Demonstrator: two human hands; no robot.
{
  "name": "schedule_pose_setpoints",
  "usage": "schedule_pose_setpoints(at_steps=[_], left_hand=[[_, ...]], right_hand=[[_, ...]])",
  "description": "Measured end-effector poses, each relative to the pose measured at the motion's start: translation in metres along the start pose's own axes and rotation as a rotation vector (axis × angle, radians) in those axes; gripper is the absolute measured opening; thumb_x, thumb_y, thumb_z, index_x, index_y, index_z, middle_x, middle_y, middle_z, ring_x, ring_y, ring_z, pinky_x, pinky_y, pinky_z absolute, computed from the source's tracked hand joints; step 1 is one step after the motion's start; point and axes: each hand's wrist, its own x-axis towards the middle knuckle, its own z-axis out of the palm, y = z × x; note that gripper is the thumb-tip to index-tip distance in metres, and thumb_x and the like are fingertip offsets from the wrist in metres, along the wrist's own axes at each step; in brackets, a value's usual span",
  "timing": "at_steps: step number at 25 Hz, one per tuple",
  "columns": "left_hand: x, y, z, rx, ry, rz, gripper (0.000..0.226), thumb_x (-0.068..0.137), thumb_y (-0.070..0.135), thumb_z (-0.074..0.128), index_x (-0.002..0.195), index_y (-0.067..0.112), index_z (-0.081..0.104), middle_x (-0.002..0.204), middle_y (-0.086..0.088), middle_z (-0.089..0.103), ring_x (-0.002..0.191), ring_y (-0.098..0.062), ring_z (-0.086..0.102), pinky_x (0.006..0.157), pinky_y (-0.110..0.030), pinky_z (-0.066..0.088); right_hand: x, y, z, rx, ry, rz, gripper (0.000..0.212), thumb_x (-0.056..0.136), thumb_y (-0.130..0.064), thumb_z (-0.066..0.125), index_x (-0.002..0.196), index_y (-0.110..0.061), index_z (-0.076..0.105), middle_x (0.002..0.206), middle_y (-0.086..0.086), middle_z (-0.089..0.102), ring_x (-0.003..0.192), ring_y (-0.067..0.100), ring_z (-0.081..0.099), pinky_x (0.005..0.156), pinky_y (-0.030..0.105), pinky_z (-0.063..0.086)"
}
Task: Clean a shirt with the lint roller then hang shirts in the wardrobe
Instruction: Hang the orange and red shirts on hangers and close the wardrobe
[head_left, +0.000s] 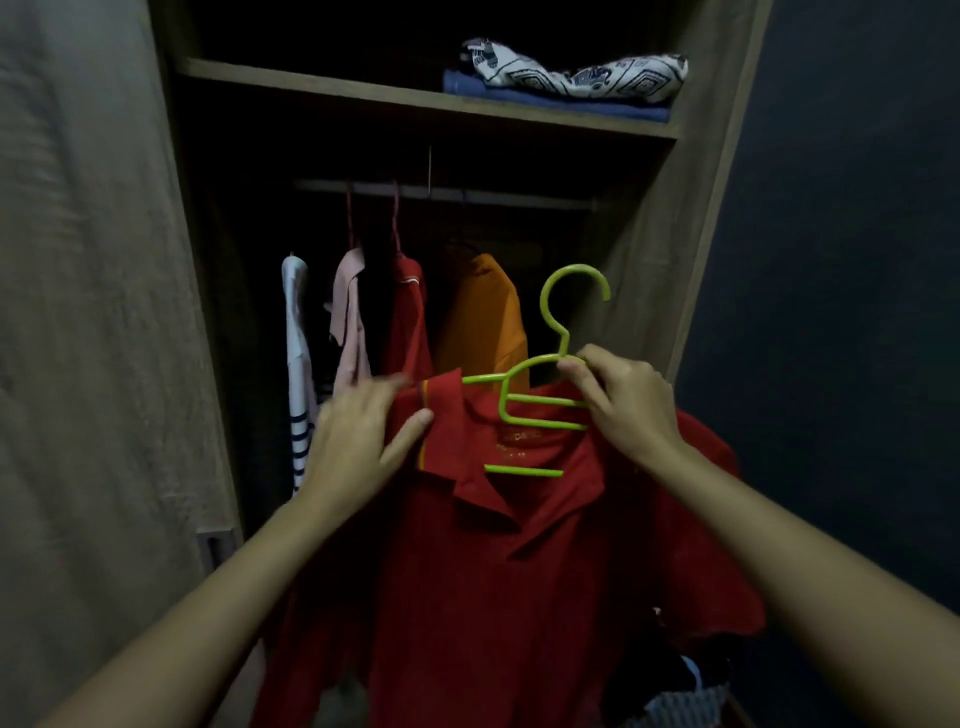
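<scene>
Before the open wardrobe (649, 249), the red shirt (493, 571) hangs on a green hanger (543, 401), held up in the air in front of the person. The right hand (623, 410) has its fingers curled around the right shoulder of the hanger, just under the hook. The left hand (358, 441) pinches the left side of the collar (441, 421) between thumb and fingers; this hand is a little blurred.

No lint roller is in view, so the step in hand seems to be the hanging: the shirt is being settled on the hanger. The hook is not yet on the rail (467, 193).

On the rail hang an orange shirt (483, 317), another red one (410, 317), a pink one (349, 312) and a striped white one (297, 364). The next move probably calls for lifting the hook up to the rail's right end, between the orange shirt and the wardrobe's right wall, where the rail looks free. Folded clothes (566, 75) lie at the right end of the upper shelf (415, 98).
</scene>
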Motion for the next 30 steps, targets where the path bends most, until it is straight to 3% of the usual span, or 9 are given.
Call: schedule_pose_setpoints(at_steps=[3, 9, 12, 14, 17, 20, 23, 26, 30], left_hand=[[0.006, -0.009, -0.006, -0.092, -0.055, 0.134, 0.046, 0.085, 0.057, 0.035, 0.098, 0.021, 0.061, 0.087, 0.002, 0.068, 0.081, -0.02, 0.066, 0.06, -0.031, 0.044], [0.023, -0.059, -0.023, -0.276, 0.024, -0.096, 0.04, 0.076, 0.059, 0.054, 0.102, 0.032, 0.067, 0.099, 0.0, 0.074, 0.093, -0.018, 0.069, 0.079, -0.041, 0.054], [0.023, -0.06, -0.029, -0.357, 0.008, -0.088, 0.021, 0.081, 0.034, 0.068, 0.099, 0.027, 0.074, 0.092, 0.02, 0.073, 0.089, 0.006, 0.064, 0.083, -0.024, 0.051], [0.025, -0.059, -0.036, -0.493, -0.09, -0.097, 0.019, 0.082, 0.028, 0.064, 0.083, 0.045, 0.073, 0.075, 0.036, 0.066, 0.078, 0.019, 0.058, 0.073, -0.006, 0.046], [0.03, -0.062, -0.053, -0.652, -0.242, -0.152, 0.012, 0.076, 0.047, 0.06, 0.078, 0.047, 0.072, 0.075, 0.027, 0.068, 0.075, 0.014, 0.058, 0.07, -0.003, 0.044], [0.035, -0.071, -0.06, -0.592, -0.359, -0.128, 0.03, 0.075, 0.046, 0.069, 0.104, 0.037, 0.069, 0.101, 0.007, 0.072, 0.097, -0.006, 0.065, 0.086, -0.024, 0.051], [0.036, -0.065, -0.06, -0.538, -0.277, -0.12, 0.039, 0.073, 0.058, 0.066, 0.089, 0.023, 0.07, 0.087, 0.004, 0.072, 0.081, -0.006, 0.065, 0.074, -0.026, 0.05], [0.035, -0.032, -0.051, -0.349, -0.111, -0.132, 0.012, 0.085, 0.031, 0.065, 0.077, 0.023, 0.066, 0.075, 0.0, 0.068, 0.07, -0.008, 0.06, 0.063, -0.017, 0.042], [0.033, 0.029, -0.019, -0.174, -0.039, -0.103, 0.021, 0.085, 0.039, 0.059, 0.083, 0.019, 0.066, 0.076, -0.007, 0.07, 0.078, -0.029, 0.066, 0.065, -0.032, 0.047]], right_hand=[[0.003, -0.011, 0.005, -0.05, -0.051, -0.073, 0.046, 0.087, -0.064, 0.032, 0.085, -0.025, 0.056, 0.068, -0.009, 0.06, 0.069, 0.013, 0.062, 0.057, 0.032, 0.048], [0.013, 0.017, -0.013, 0.026, -0.184, 0.132, 0.035, 0.093, -0.054, 0.03, 0.104, -0.036, 0.058, 0.088, -0.007, 0.066, 0.086, 0.014, 0.061, 0.07, 0.032, 0.041], [0.009, 0.032, -0.012, 0.349, -0.393, 0.153, 0.025, 0.097, -0.038, 0.037, 0.099, -0.036, 0.061, 0.094, -0.011, 0.066, 0.09, 0.002, 0.061, 0.079, 0.024, 0.045], [0.006, 0.037, -0.008, 0.472, -0.405, 0.189, 0.024, 0.096, -0.032, 0.041, 0.091, -0.035, 0.065, 0.087, -0.014, 0.068, 0.082, -0.006, 0.061, 0.074, 0.014, 0.045], [0.005, 0.036, -0.006, 0.621, -0.366, 0.25, 0.025, 0.096, -0.029, 0.044, 0.091, -0.03, 0.068, 0.084, -0.011, 0.072, 0.082, -0.003, 0.065, 0.073, 0.01, 0.048], [0.009, 0.033, -0.005, 0.691, -0.308, 0.303, 0.023, 0.095, -0.026, 0.046, 0.09, -0.03, 0.068, 0.08, -0.017, 0.074, 0.079, -0.004, 0.066, 0.07, 0.011, 0.048], [0.014, 0.028, -0.001, 0.362, -0.201, 0.268, 0.019, 0.093, -0.035, 0.05, 0.102, -0.029, 0.065, 0.09, -0.017, 0.069, 0.09, 0.001, 0.063, 0.079, 0.022, 0.047], [0.02, 0.005, 0.008, 0.153, -0.146, 0.16, 0.041, 0.091, -0.027, 0.054, 0.13, -0.016, 0.047, 0.102, -0.006, 0.059, 0.095, 0.009, 0.057, 0.088, 0.026, 0.043], [0.029, -0.034, 0.032, 0.684, -0.46, 0.543, 0.025, 0.097, -0.018, 0.042, 0.12, -0.009, 0.041, 0.094, 0.002, 0.064, 0.055, 0.0, 0.061, 0.059, 0.014, 0.045]])
